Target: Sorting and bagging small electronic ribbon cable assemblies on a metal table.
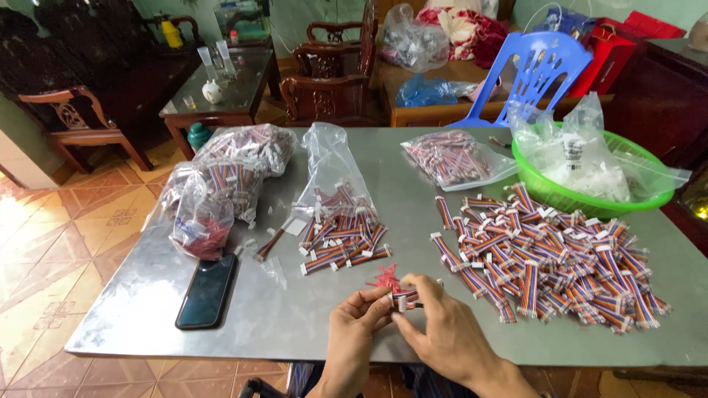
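My left hand and my right hand meet over the near edge of a grey metal table. Together they pinch a short multicoloured ribbon cable with white connectors. A small red tangle of wire ties lies on the table just beyond my fingers. To the right spreads a big heap of the same cables. A smaller neat group of cables lies ahead, spilling from a clear plastic bag.
A black phone lies flat at the left. Clear bags of cables sit behind it, another bag at the back. A green basket holds a bag of white parts. Blue plastic chair and wooden furniture stand beyond.
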